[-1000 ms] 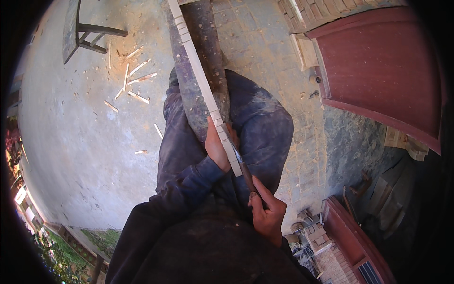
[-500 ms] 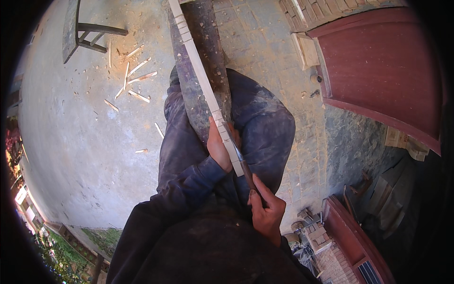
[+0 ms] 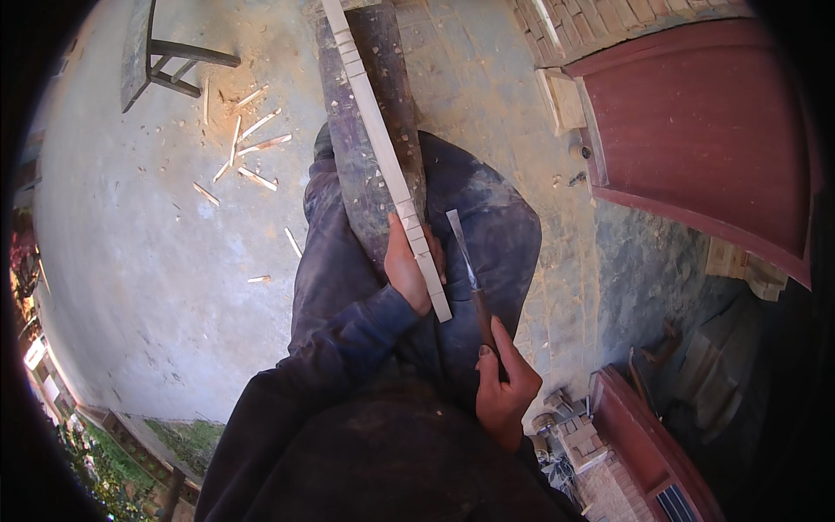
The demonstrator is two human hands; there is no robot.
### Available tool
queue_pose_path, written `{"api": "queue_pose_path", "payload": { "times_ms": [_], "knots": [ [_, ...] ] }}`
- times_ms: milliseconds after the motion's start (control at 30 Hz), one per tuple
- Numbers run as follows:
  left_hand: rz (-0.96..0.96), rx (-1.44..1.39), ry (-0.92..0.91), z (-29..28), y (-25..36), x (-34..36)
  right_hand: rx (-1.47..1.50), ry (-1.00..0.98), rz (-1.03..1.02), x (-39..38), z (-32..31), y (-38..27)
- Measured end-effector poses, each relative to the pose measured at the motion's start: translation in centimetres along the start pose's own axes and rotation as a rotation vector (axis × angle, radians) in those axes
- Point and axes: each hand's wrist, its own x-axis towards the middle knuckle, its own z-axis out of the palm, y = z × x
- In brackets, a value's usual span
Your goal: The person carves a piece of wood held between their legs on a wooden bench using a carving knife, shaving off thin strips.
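Gripping a pale wooden strip (image 3: 383, 157) near its lower end, the left hand (image 3: 409, 270) presses it against a dark log (image 3: 365, 130) lying along the lap. That strip runs up and out of the top edge, so its far end is cut off. The right hand (image 3: 503, 383) is wrapped around the chisel (image 3: 470, 270) handle, mostly hidden under the fingers, blade pointing up just beside the strip. Wood offcuts (image 3: 248, 148) litter the concrete floor (image 3: 130, 261); a bench (image 3: 156, 61) is only partly in view.
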Motion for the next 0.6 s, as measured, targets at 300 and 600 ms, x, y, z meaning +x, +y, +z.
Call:
{"api": "queue_pose_path", "payload": {
  "times_ms": [300,600],
  "knots": [
    [0.008,0.003,-0.03,-0.4,-0.6,0.6,-0.102,-0.026,-0.258,-0.4,1.3,0.5],
    [0.013,0.016,-0.013,-0.2,-0.8,0.6,-0.166,-0.026,-0.267,-0.4,1.3,0.5]
  ]
}}
